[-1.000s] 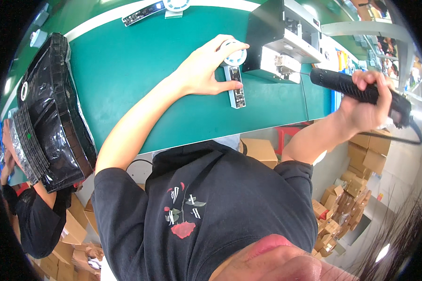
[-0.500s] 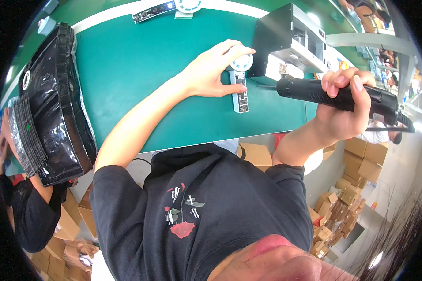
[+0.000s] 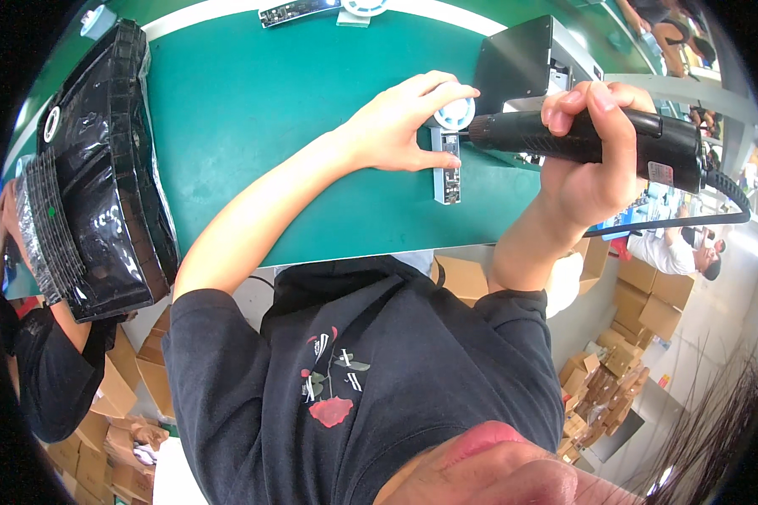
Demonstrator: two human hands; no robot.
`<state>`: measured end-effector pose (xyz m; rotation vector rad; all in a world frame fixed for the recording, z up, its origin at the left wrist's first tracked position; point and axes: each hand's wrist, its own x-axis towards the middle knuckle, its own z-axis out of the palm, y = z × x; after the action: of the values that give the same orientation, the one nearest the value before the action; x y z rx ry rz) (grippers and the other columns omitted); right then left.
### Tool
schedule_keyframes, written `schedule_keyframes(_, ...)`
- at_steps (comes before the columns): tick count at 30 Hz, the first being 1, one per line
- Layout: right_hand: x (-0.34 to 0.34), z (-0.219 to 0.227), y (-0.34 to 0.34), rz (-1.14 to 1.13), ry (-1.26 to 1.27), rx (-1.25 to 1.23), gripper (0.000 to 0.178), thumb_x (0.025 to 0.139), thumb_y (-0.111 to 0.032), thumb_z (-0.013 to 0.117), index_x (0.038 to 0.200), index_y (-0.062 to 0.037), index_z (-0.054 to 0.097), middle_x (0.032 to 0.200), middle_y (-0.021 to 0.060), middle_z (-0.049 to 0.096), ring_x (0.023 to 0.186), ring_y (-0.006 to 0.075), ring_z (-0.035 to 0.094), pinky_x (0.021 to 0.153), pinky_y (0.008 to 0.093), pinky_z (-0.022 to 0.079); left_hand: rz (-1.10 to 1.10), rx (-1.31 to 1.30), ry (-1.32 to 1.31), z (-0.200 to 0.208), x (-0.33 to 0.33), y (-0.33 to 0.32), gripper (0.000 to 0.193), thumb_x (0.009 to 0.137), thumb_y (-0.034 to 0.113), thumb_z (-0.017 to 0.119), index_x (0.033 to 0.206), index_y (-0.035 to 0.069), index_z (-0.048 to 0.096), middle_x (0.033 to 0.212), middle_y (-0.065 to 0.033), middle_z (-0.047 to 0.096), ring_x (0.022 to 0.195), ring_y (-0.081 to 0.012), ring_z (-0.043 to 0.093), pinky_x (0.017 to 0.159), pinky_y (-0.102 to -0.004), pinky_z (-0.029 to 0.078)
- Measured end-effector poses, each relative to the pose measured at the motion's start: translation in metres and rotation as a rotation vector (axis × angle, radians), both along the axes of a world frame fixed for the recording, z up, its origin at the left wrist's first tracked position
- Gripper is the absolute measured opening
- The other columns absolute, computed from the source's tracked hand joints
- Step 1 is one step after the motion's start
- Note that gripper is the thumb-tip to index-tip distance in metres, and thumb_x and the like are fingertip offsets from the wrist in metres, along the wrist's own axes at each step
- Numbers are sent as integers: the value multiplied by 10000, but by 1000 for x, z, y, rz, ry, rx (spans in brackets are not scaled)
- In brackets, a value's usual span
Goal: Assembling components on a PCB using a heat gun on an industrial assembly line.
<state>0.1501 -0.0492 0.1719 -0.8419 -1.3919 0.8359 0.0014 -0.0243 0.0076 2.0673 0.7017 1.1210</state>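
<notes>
My left hand presses down on a small grey rectangular part with a white round wheel at its far end, on the green table. My right hand grips a black electric screwdriver. The tool lies nearly level, and its tip touches the part right beside my left fingers. A black cable trails from the tool's rear.
A black box-shaped machine stands just behind the part. A stack of shiny black trays fills the table's left side. Another grey part and white wheel lie at the far edge. Cardboard boxes and other people are below the table.
My right hand has swung the screwdriver leftward from the table's right edge until its tip meets the part. My left hand has stayed on the part.
</notes>
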Motion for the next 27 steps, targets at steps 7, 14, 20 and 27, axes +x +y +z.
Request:
schedule_keyframes(7, -9, -1, 2, 2, 93, 7, 71, 819, 6, 652, 841, 11, 584, 679, 157, 614, 514, 191, 539, 524, 320, 461, 6, 5, -8, -3, 3, -1, 802, 672, 282, 871, 1353, 89, 495, 1261, -171, 537, 1171, -356, 544, 1008, -412, 457)
schedule_keyframes(14, -6, -9, 3, 63, 142, 14, 143, 790, 73, 674, 843, 14, 555, 672, 121, 603, 503, 158, 570, 494, 260, 481, 7, 9, -4, -1, 1, 2, 808, 665, 270, 877, 1353, 89, 494, 1277, -174, 532, 1194, -355, 533, 1016, -411, 452)
schedule_keyframes(20, -11, -13, -3, 154, 55, 7, 89, 791, 46, 546, 852, -4, 505, 658, 139, 553, 487, 182, 475, 506, 335, 433, 6, 19, -25, -5, 3, 2, 801, 667, 253, 875, 1350, 85, 493, 1307, -183, 524, 1222, -369, 516, 1039, -429, 436)
schedule_keyframes(27, -4, 0, -7, 161, -65, 60, 78, 800, 25, 585, 839, 3, 521, 701, 114, 533, 541, 179, 498, 516, 330, 414, -16, 3, -22, 0, 3, -1, 839, 673, 262, 873, 1390, 91, 473, 1316, -179, 519, 1239, -353, 501, 1061, -419, 421)
